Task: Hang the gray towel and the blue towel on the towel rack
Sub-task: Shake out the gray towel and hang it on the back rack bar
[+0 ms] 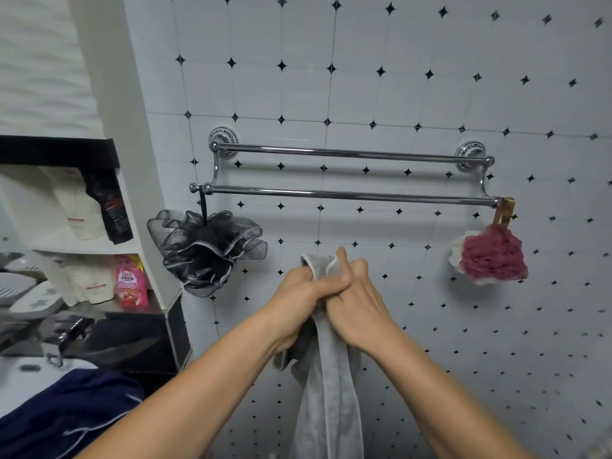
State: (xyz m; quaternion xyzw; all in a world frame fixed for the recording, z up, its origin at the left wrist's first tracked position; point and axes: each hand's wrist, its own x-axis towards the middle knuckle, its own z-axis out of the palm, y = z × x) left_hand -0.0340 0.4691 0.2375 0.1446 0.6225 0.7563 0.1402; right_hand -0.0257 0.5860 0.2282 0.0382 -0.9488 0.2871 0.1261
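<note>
White-tiled bathroom wall [397, 77] dotted with small black diamonds, carrying a chrome towel rack [347, 194] with two horizontal bars, one higher and nearer the wall, one lower and further out. Hung from the left end of the lower bar by a dark loop, a black mesh sponge [207, 250]; from the right end by a tan ribbon, a red and white mesh sponge [493, 255]. Below the rack, roughly under its middle and well clear of both bars, the gray towel [328, 392], bunched into a narrow rope and hanging straight down, gripped at its top by both hands. Round the bunched cloth, the left hand [298, 293] curled tightly, a folded corner poking up above the knuckles. Pressed against it, the right hand [359, 306], fingers wrapped round the same bunch, thumb raised upright along the towel's white edge. Not yet on the rack. At lower left, the blue towel [66, 412] lying crumpled, dark navy with thin pale piping, untouched, well apart from the hands. Further left, a recessed shelf [89, 248] holding pale bottles, a dark tube [111, 207] and a pink pouch [130, 281]; below it, a chrome fitting [63, 339] too blurred to name
</note>
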